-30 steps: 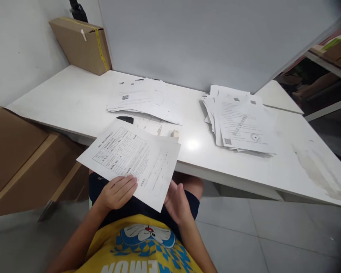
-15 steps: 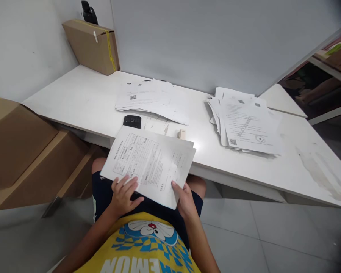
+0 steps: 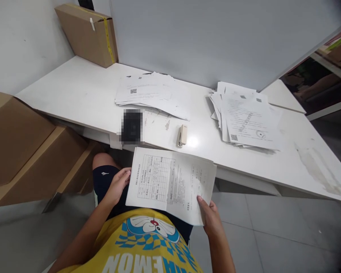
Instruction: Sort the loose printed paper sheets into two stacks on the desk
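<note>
My right hand [image 3: 211,216] pinches the white printed sheets [image 3: 173,184] at lower centre, thumb on top; my left hand [image 3: 121,184] meets their left edge, its grip unclear. Mirrored "EMON" shows on my yellow cotton-like shirt [image 3: 147,242] below. A cream plastic stapler [image 3: 183,135] lies above.

Stapler [image 3: 182,135] on table [image 3: 290,167], between left papers [image 3: 152,93] and right papers [image 3: 246,117]

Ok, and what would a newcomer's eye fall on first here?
Probably the bright yellow cartoon-print shirt at the bottom, then the printed white paper sheets above the lap, the right hand gripping one edge and the left hand at the other. Beyond them, a small cream stapler stands out on the glossy white desk, left of a messy white paper pile.
</note>
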Action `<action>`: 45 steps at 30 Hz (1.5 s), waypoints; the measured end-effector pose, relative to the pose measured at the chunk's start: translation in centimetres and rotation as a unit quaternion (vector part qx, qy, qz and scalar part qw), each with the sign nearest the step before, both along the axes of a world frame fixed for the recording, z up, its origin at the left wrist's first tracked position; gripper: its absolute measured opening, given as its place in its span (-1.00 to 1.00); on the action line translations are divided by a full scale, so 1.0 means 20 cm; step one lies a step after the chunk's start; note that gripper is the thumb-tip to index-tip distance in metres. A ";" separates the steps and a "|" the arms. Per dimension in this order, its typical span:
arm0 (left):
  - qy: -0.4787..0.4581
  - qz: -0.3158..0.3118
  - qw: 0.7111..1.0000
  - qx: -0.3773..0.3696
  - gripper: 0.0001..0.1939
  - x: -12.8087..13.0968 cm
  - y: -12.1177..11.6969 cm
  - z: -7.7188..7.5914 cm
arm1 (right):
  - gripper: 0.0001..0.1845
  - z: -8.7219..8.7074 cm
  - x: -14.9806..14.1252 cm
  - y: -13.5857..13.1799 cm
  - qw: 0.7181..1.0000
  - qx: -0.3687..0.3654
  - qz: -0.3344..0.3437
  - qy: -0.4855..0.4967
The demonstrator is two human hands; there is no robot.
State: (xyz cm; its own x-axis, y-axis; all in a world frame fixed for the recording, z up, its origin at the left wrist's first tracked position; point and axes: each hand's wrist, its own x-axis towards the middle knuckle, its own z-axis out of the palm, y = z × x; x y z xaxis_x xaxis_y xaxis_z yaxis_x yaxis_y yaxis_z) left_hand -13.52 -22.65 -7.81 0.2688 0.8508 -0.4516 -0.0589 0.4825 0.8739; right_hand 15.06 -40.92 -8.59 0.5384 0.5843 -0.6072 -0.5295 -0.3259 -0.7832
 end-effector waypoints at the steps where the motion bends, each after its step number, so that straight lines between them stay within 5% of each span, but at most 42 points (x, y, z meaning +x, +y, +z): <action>1: -0.003 -0.008 1.000 0.007 -0.43 0.02 -0.01 0.01 | -0.34 -0.01 0.01 -0.02 1.000 -0.007 -0.007 -0.005; 10: 0.036 -0.116 0.983 0.138 -0.62 0.15 0.00 0.05 | -0.40 -0.08 0.12 -0.22 0.998 -0.033 -0.034 -0.052; 18: -0.003 -0.162 0.967 0.196 -0.59 0.37 0.03 0.09 | -0.41 -0.04 0.29 -0.30 0.988 -0.067 -0.103 -0.097; 25: -0.038 -0.190 0.956 0.219 -0.50 0.53 0.05 0.06 | -0.40 0.04 0.37 -0.29 0.977 -0.030 -0.170 -0.127; 37: -0.023 -0.196 0.945 0.262 -0.55 0.57 0.06 0.00 | -0.49 0.10 0.50 -0.20 0.965 0.025 -0.182 -0.184; 41: 0.082 -0.147 0.889 0.427 -0.62 0.59 0.08 0.04 | -0.52 0.12 0.53 -0.18 0.964 0.023 -0.195 -0.178; 45: 0.144 -0.148 0.730 0.651 -0.56 0.69 0.22 0.11 | -0.54 0.13 0.56 -0.15 0.960 0.036 -0.204 -0.190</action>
